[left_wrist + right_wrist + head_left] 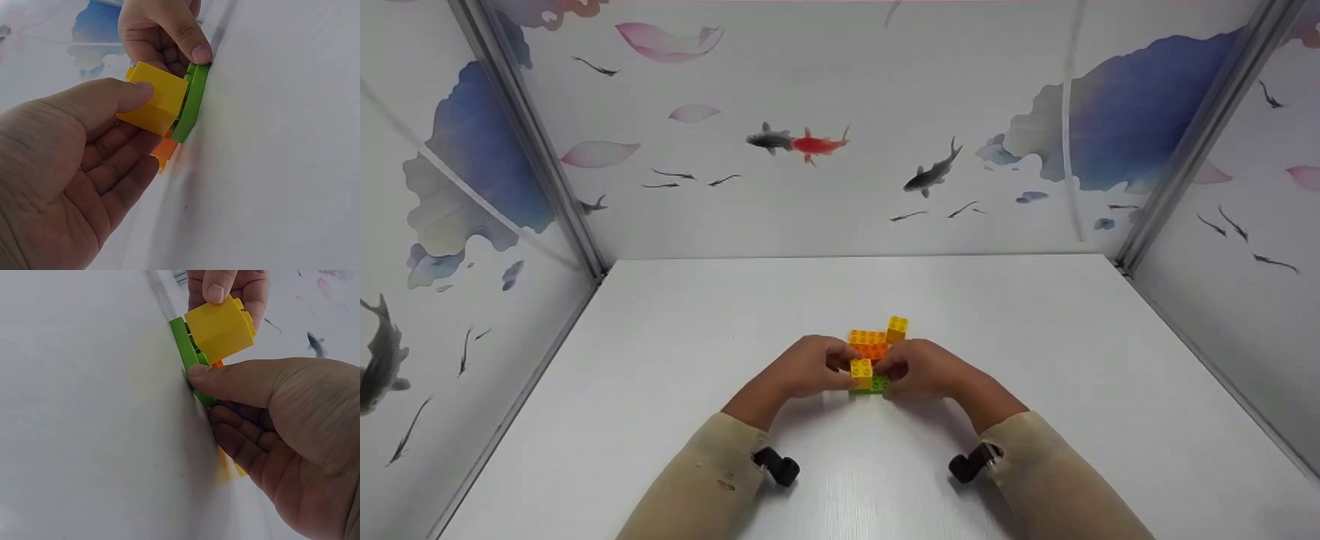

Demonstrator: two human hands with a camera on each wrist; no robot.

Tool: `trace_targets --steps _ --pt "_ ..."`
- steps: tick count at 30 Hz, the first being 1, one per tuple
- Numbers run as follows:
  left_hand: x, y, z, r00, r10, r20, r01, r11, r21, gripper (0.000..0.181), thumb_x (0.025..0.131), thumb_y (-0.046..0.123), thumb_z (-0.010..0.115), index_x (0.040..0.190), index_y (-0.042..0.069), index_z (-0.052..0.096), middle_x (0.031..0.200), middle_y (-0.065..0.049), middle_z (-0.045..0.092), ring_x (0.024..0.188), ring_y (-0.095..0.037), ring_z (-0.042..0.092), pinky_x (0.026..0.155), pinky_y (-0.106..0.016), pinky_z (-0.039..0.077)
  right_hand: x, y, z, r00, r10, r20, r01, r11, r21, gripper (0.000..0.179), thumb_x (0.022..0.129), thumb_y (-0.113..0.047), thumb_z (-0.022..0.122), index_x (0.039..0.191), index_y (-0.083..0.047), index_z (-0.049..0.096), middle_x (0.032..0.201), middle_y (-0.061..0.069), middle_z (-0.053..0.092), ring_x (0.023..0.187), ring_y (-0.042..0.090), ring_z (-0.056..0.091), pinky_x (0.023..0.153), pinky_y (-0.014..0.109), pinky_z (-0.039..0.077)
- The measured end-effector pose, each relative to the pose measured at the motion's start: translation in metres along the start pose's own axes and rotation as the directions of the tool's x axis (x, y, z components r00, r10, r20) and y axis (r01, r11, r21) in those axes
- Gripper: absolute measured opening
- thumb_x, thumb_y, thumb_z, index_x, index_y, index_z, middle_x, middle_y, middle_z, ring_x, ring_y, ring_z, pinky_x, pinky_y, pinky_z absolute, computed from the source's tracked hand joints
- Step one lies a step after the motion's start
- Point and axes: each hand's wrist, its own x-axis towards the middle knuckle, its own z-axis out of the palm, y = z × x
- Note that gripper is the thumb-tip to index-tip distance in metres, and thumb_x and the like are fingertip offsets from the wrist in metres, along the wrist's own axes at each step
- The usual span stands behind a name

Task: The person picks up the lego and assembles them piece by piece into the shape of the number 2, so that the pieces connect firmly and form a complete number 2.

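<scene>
My left hand (814, 367) pinches a yellow toy building block (157, 101) between thumb and fingers. The block sits over one end of a flat green brick (181, 337), slightly tilted against its studs; whether it is pressed on I cannot tell. With thumb and fingers, my right hand (926, 369) holds the green brick near its other end. Just behind lie an orange brick (873, 350) and a wider yellow brick (867, 337), partly hidden by the hands. How these join the green brick is hidden.
Another yellow block (897, 328) stands at the back right of the group, beyond the right hand. The white tabletop (675, 315) stretches to patterned wall panels (840, 202) at the back and both sides.
</scene>
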Motion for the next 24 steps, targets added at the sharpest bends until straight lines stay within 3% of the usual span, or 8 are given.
trace_targets --steps 13,24 --pt "0.0034 -0.0049 0.0006 0.999 -0.035 -0.015 0.034 0.999 -0.035 0.036 0.090 0.027 0.087 0.125 0.022 0.078 0.117 0.006 0.077 0.109 -0.015 0.071 0.104 -0.039 0.061 -0.0017 -0.0029 0.0001 1.000 0.022 -0.004 -0.022 1.000 -0.003 0.033 0.089 -0.016 0.088 0.121 -0.021 0.082 0.110 -0.009 0.075 0.102 0.016 0.064 0.104 0.043 0.058" --pt "0.0052 -0.0038 0.0036 0.999 -0.045 -0.023 0.044 0.999 -0.022 0.032 0.088 0.026 0.089 0.119 0.022 0.079 0.110 0.007 0.077 0.103 -0.015 0.069 0.102 -0.037 0.061 0.0003 0.0019 0.0014 1.000 0.013 -0.015 -0.012 1.000 0.015 0.030 0.088 -0.015 0.089 0.116 -0.023 0.083 0.107 -0.010 0.075 0.099 0.015 0.064 0.100 0.041 0.059"
